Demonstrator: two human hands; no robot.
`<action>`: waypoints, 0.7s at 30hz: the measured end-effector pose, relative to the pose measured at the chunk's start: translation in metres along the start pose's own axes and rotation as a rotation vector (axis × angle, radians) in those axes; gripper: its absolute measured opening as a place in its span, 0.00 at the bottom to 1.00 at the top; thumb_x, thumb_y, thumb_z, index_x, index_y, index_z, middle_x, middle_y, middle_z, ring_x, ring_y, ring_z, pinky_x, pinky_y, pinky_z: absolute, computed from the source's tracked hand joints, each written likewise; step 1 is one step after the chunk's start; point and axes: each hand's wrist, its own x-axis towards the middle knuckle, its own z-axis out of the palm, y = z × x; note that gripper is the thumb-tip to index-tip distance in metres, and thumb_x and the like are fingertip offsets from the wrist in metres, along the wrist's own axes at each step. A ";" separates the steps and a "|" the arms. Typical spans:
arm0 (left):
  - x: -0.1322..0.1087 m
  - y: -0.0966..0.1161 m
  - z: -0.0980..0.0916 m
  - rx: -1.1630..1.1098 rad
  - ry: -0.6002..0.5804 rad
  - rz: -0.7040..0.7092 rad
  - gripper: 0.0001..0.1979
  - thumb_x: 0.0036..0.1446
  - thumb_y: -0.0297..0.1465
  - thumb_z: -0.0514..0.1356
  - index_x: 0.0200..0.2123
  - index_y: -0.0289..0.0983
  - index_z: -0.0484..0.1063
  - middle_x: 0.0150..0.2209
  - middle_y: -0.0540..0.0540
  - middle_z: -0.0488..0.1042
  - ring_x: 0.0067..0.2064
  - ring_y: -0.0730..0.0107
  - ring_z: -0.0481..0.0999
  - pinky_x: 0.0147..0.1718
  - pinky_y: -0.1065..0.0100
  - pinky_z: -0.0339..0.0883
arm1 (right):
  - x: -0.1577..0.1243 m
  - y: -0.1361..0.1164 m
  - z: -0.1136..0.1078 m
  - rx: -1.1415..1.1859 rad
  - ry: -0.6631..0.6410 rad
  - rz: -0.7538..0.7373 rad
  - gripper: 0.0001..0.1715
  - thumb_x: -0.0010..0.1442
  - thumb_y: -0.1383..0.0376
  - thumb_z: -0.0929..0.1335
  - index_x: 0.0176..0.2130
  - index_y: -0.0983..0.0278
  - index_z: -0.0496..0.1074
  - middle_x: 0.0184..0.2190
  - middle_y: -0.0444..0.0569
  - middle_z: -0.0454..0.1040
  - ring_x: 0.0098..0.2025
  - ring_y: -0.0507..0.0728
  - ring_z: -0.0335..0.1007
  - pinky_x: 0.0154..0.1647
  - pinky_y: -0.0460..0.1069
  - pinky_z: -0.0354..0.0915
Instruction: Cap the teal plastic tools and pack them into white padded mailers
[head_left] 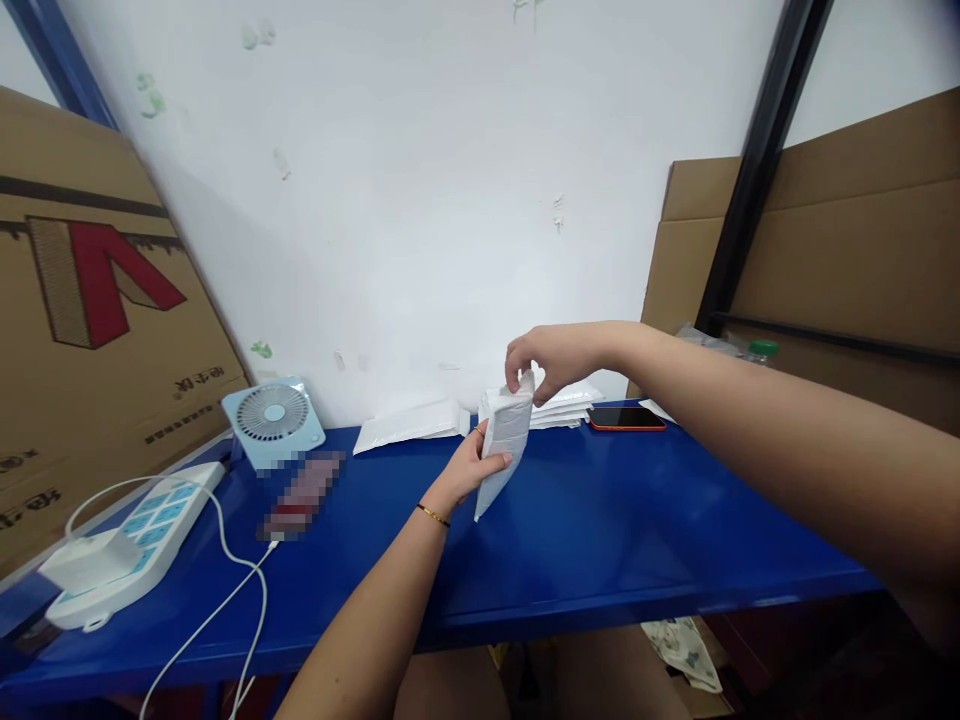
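Both hands hold a small white padded envelope (504, 445) upright above the blue shelf (600, 540). My left hand (469, 470) grips its lower side from the left, with a thin gold bracelet on the wrist. My right hand (551, 358) pinches the envelope's top edge from above. Just behind, a stack of white envelopes (564, 405) lies against the wall, and another white envelope (409, 424) lies flat to the left.
A phone in an orange case (627, 418) lies at the right. A small light-blue fan (274, 420), a blurred item (300, 495) and a white power strip (127, 545) with cable sit at the left. Cardboard boxes (90, 330) flank both sides.
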 end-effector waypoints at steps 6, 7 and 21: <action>0.007 0.001 -0.009 0.039 -0.065 -0.039 0.27 0.45 0.33 0.58 0.51 0.34 0.63 0.43 0.43 0.72 0.41 0.62 0.71 0.40 0.64 0.65 | 0.000 0.014 0.002 0.007 -0.106 0.080 0.24 0.41 0.59 0.74 0.39 0.63 0.73 0.35 0.45 0.71 0.34 0.54 0.65 0.32 0.46 0.57; 0.009 0.003 -0.009 0.089 -0.055 -0.038 0.26 0.45 0.33 0.58 0.49 0.33 0.64 0.42 0.43 0.73 0.41 0.61 0.71 0.40 0.63 0.65 | -0.004 0.013 -0.001 0.022 -0.088 0.070 0.22 0.41 0.58 0.73 0.38 0.64 0.73 0.33 0.45 0.70 0.33 0.53 0.64 0.32 0.46 0.57; -0.138 -0.005 0.023 0.966 -0.085 0.226 0.34 0.47 0.17 0.46 0.58 0.45 0.55 0.55 0.46 0.64 0.56 0.66 0.61 0.60 0.50 0.43 | -0.101 -0.085 0.210 0.467 0.192 0.071 0.07 0.59 0.63 0.62 0.36 0.53 0.68 0.35 0.42 0.73 0.39 0.55 0.69 0.40 0.47 0.66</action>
